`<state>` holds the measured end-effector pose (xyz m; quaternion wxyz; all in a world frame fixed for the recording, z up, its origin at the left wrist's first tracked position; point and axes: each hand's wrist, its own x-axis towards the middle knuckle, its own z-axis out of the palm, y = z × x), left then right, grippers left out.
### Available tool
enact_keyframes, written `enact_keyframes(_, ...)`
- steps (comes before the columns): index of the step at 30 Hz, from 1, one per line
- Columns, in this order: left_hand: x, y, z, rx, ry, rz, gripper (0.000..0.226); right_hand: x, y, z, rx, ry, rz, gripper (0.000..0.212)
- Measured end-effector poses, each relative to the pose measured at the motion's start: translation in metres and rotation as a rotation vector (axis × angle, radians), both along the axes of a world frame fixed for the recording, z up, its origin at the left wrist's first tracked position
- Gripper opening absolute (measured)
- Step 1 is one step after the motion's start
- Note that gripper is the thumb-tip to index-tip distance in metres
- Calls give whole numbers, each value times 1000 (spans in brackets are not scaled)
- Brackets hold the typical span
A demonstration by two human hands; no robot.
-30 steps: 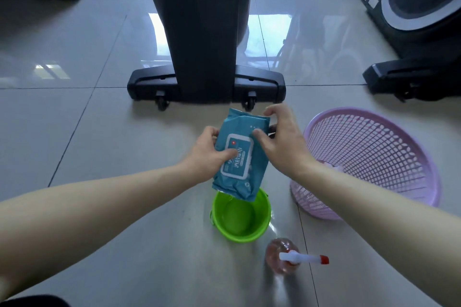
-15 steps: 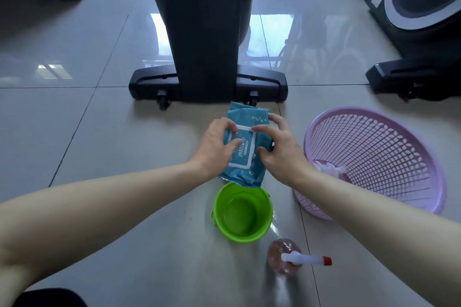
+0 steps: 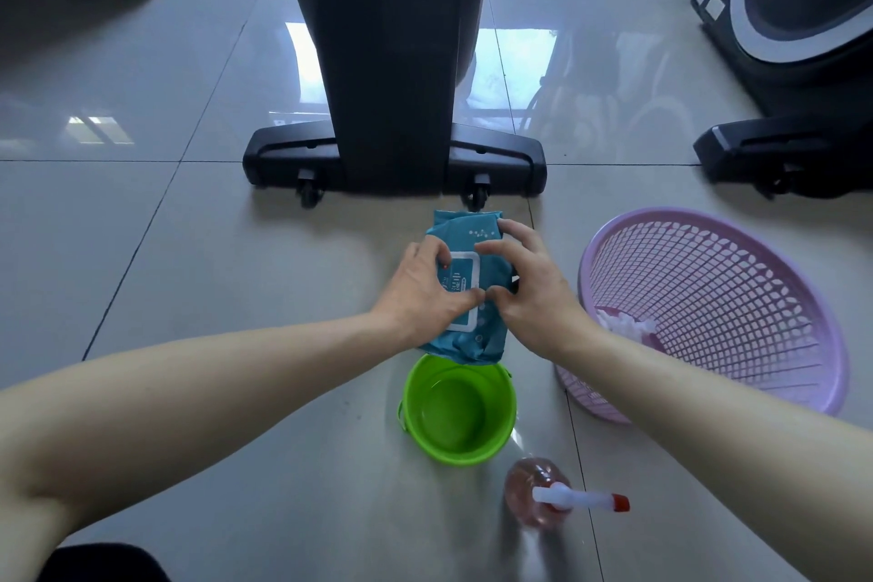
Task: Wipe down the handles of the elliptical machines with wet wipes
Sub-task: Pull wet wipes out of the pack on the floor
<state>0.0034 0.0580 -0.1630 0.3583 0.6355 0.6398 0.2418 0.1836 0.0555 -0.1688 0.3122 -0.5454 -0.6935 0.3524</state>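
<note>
Wipes pack [image 3: 465,293] held above green bucket [image 3: 457,411], in front of elliptical base [image 3: 394,161]. Long axis runs away from person, flap facing up. Left hand [image 3: 423,293] grips left edge, thumb on flap; right hand [image 3: 529,293] fingers [image 3: 500,250] curled over right side. Both equally near; flap lies between thumbs, likely opens next.

Both hands cover much of the wipes pack [image 3: 467,336]; label text [image 3: 460,288] too small to read. Elliptical column [image 3: 387,61] cut off at top edge, second machine [image 3: 803,14] at upper right. White wad in basket [image 3: 623,324] partly behind right forearm.
</note>
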Motion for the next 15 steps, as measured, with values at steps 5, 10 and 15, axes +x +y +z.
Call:
enact_keyframes(5,3,0,-1,-26,11,10,50,0,-2,1,-19,-7,3,53)
enact_keyframes(10,5,1,-1,-30,26,22,48,-3,-4,1,-31,-17,7,50)
enact_keyframes(15,5,1,0,-28,33,36,49,-3,-3,2,-22,-49,1,48)
